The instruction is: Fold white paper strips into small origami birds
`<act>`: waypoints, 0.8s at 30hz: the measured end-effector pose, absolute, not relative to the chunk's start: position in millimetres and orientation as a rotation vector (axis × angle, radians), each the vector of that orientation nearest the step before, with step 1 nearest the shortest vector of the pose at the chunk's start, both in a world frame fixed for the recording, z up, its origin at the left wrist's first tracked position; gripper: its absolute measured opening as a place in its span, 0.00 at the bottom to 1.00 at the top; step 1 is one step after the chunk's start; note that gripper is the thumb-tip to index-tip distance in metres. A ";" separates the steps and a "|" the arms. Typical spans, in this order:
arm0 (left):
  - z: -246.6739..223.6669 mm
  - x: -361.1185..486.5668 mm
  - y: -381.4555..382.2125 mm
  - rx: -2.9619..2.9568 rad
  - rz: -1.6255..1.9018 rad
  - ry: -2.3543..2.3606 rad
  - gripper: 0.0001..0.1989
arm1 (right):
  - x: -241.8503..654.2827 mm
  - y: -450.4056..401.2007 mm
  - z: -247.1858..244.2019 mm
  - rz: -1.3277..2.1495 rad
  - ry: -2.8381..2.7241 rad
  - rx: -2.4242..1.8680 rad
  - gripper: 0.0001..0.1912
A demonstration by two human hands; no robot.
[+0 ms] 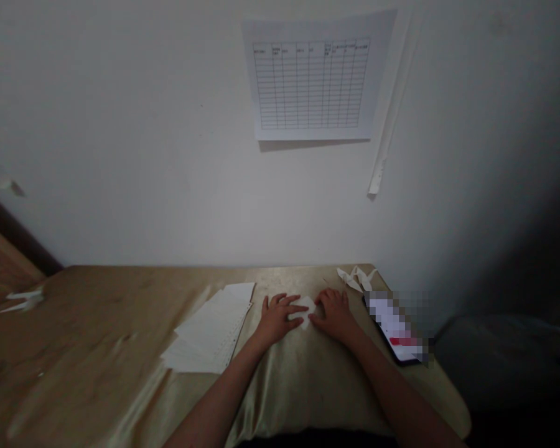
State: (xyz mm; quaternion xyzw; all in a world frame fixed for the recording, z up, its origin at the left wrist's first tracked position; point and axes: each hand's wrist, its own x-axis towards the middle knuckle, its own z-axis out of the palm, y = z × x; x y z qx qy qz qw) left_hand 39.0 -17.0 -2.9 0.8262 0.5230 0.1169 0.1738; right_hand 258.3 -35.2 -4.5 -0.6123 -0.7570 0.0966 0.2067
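Observation:
A small piece of white paper (307, 305), apparently folded, lies on the cloth-covered table between my two hands. My left hand (280, 316) rests at its left side with fingers spread, the index finger and thumb reaching onto the paper. At the opposite edge, my right hand (335, 313) has its fingers bent, with thumb and index finger at the paper's border. How firmly they grip it is hard to see in the dim light.
Loose white sheets (214, 333) lie left of my hands. To the right are a phone (394, 330) with a lit screen and twisted paper pieces (356, 277). Paper scraps (25, 301) sit far left. A printed table sheet (312, 81) hangs on the wall behind.

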 end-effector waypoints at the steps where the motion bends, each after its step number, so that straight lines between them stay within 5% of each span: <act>1: -3.3 38.9 -16.8 2.343 0.338 1.479 0.19 | 257.4 -34.7 -4.7 0.239 -2.121 -1.703 0.14; 7: -0.7 40.0 -17.6 2.335 0.337 1.481 0.19 | 257.1 -27.4 -5.9 0.121 -2.151 -1.699 0.08; 24: 7.9 42.8 -21.7 2.321 0.315 1.503 0.19 | 260.6 -17.9 -13.2 0.113 -2.061 -1.814 0.10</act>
